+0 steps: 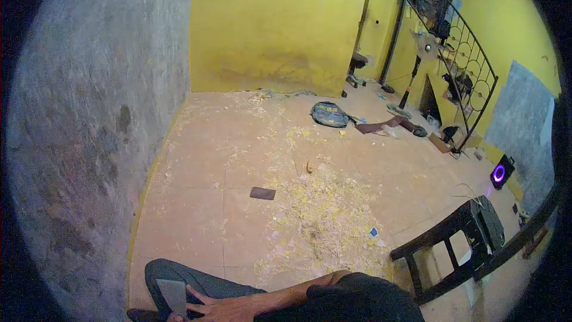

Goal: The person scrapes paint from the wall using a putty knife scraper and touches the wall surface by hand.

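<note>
My right hand reaches in from the right at the bottom edge, palm down. Its fingers are spread beside a flat grey rectangular piece, which stands in front of my bent knee. Whether the piece is sandpaper or a thin plate I cannot make out. Fingertips at its lower end seem to be my left hand, closed on the piece; the rest of that hand lies below the frame. My dark trouser leg is folded on the floor.
Yellow and white scrapings cover the tiles ahead. A brown rectangular sheet and a small blue object lie there. A black stool lies tipped at right. Farther off are a backpack, a lit speaker and a stair railing.
</note>
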Motion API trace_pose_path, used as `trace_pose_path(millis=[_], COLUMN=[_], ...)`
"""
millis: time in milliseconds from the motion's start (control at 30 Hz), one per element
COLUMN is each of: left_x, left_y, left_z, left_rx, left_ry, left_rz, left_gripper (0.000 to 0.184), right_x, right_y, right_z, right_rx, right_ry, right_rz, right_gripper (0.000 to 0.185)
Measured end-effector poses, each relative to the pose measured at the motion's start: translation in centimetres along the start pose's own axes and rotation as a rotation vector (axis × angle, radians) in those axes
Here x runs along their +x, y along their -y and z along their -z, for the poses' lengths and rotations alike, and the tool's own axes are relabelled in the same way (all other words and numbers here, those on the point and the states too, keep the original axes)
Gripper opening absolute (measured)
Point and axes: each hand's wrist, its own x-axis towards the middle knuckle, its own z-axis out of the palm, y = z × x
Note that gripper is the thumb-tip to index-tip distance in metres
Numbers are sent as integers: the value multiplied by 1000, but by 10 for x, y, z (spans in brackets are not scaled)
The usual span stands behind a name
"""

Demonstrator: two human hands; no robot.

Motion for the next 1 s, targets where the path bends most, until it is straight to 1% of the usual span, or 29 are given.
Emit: trace_pose_path(millis=[67,100,200,300,367,400,467,500,567,700,767,800,867,1000], left_x=[0,0,1,2,1,2,3,3,4,4,4,4,3,1], left_y=[6,7,10,10,12,12,12,13,13,14,14,15,16,18], left_z=[6,7,8,7,8,8,8,8,7,7,7,7,7,8], left_rx=[-8,-5,12,21,24,29,38,43,50,60,67,74,81,94], left_ry=[104,123,148,166,178,184,194,199,205,216,226,230,238,248], left_rz=[-74,-88,-122,-144,-152,-158,-170,-173,-180,-195,-201,-205,-214,-231], left_gripper=[35,35,35,35,35,35,35,35,35,36,36,36,36,36], right_x=[3,4,7,13,15,15,14,13,11,7,5,5,5,10], right_y=[2,0,-2,2,5,4,0,-2,-4,-6,-2,-2,-4,2], right_z=[3,1,-4,5,8,7,2,0,-2,-1,5,6,8,13], right_rx=[-6,-3,-13,-1,101,100,284,283,-41,-61,-33,-33,-25,-127], right_ry=[83,85,42,103,147,147,112,111,-45,-62,115,113,162,125], right_rz=[-90,-87,-72,-107,-198,-199,-213,-213,-30,22,-98,-99,-80,8], right_gripper=[84,84,83,83,83,83,84,84,85,85,84,84,83,82])
